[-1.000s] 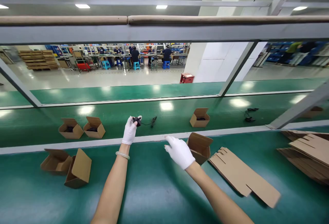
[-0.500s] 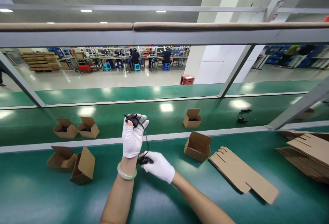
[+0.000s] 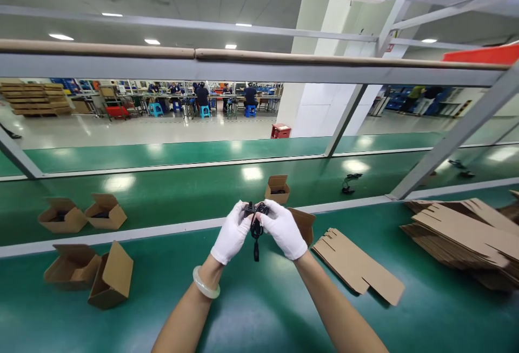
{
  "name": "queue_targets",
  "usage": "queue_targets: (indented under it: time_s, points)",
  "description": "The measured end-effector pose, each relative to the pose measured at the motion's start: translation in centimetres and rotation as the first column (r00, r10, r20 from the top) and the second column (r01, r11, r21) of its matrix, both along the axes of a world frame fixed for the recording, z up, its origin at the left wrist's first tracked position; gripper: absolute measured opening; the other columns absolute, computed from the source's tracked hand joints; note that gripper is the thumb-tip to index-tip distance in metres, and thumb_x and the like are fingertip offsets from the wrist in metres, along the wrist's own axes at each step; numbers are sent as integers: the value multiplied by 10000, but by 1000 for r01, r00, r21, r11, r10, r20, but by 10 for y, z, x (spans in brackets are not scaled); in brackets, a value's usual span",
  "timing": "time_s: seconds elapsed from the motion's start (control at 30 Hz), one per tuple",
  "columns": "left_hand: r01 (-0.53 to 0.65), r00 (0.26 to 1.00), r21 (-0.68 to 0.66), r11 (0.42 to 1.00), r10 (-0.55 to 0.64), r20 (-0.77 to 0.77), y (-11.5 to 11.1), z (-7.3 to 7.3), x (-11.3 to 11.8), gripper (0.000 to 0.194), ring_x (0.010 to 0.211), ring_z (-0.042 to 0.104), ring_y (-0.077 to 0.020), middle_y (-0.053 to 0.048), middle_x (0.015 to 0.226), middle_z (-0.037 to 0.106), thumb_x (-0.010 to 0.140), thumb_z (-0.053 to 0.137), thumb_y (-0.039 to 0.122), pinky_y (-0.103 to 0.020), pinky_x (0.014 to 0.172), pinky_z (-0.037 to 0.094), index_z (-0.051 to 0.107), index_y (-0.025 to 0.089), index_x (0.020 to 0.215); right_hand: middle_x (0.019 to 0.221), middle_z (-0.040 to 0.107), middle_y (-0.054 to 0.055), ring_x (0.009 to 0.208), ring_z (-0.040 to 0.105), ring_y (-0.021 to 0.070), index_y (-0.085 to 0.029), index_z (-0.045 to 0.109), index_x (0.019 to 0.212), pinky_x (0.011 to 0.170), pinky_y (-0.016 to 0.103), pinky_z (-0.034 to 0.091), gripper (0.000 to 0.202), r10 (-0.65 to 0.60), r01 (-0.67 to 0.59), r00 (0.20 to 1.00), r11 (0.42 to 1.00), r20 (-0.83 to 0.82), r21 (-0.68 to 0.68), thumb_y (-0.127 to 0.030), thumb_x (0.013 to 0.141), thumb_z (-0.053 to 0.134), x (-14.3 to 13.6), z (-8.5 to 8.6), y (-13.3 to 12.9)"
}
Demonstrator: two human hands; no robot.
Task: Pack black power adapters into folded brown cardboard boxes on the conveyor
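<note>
We've the blk pwr adapter (image 3: pixel 250 211) at ctr: L hand (image 3: pixel 232 234) fingers closed on it, R hand (image 3: pixel 285 231) fingers pinching its bundled cord (image 3: pixel 257 227). Flat cartons (image 3: pixel 357 264) at 4 o'clock, open ctn (image 3: pixel 277 194) w/ blk contents at 1 o'clock.

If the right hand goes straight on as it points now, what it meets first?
Beyond the held coiled cable, the right hand would probably meet the black adapter at the left hand; depth is unclear.
</note>
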State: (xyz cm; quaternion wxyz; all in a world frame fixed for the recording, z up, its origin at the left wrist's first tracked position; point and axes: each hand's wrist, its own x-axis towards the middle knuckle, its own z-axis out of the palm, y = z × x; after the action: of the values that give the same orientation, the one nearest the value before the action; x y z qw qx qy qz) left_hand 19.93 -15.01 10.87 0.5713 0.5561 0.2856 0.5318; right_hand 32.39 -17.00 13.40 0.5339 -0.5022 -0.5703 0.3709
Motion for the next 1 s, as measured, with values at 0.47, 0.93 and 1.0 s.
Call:
queue_targets:
  time_s: [0.47,0.93,1.0]
  points:
    - [87,879,-25,996,-88,-469,32,-80,90,640,1313,320,-284,-157,1401,379,746,586,252,-437,1097,226,359,135,1334,760,614,53,657,568,171,-187,534,835,669,292,484,215,-514,478,779,857,359,191,-390,796,474,107,-39,1]
    - [275,844,18,961,-232,-483,46,-104,120,543,1183,480,-213,-76,1260,547,669,422,55,-382,1049,327,492,173,1195,895,670,188,867,634,303,-100,681,894,740,375,472,236,362,203,164,898,918,-391,-125,680,585,104,-41,45]
    - [290,850,23,957,-246,-465,46,-106,121,528,1159,496,-209,-73,1242,559,672,427,67,-375,1033,345,494,173,1186,883,676,178,842,644,295,-104,687,892,726,366,483,263,418,173,153,881,895,-441,-117,643,605,107,-45,48]
